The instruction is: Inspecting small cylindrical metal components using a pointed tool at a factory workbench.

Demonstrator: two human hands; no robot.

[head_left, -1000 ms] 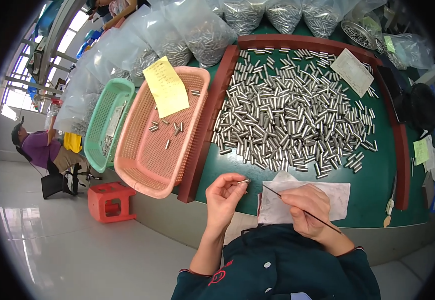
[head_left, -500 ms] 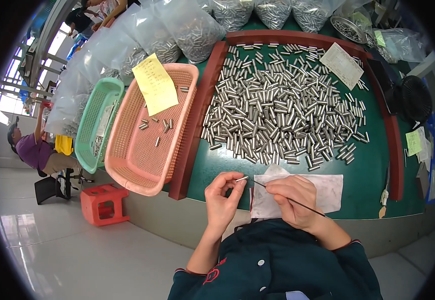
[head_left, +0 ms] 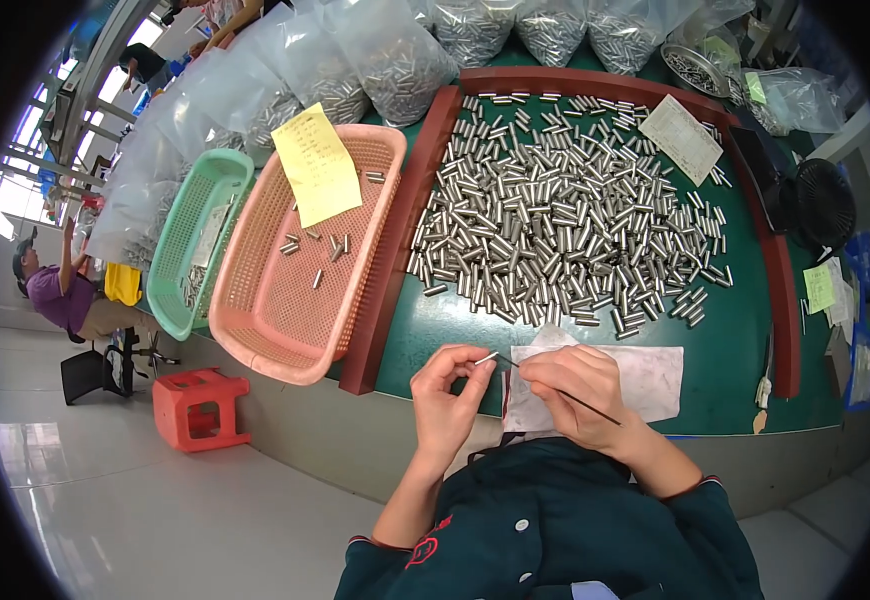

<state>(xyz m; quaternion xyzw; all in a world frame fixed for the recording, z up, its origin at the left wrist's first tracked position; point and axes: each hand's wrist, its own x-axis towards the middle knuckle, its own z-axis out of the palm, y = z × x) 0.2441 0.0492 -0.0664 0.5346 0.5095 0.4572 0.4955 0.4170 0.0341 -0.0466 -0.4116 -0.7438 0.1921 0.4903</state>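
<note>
Between thumb and forefinger, my left hand point(head_left: 447, 393) pinches a small metal pin point(head_left: 487, 358) at the table's front edge. My right hand point(head_left: 577, 392) is closed on a thin dark rod point(head_left: 587, 407), held slanting like a pen. The rod's tip is at the pin's right end; whether it goes inside is too small to tell. A whitish cloth point(head_left: 650, 378) lies partly under my right hand. Beyond both hands a broad heap of loose metal pins point(head_left: 565, 220) covers much of the green tabletop point(head_left: 425, 340).
Red-brown rails point(head_left: 395, 260) border the heap. To the left stand a pink basket point(head_left: 245, 340) with several pins and a yellow note point(head_left: 317, 170), and a green basket point(head_left: 167, 290). Bags of pins point(head_left: 400, 75) line the back. A black fan point(head_left: 823, 200) is right; a person point(head_left: 60, 290) sits far left.
My right hand has moved slightly left, bringing the rod's tip closer to the pin. The left hand keeps its pinch almost in place.
</note>
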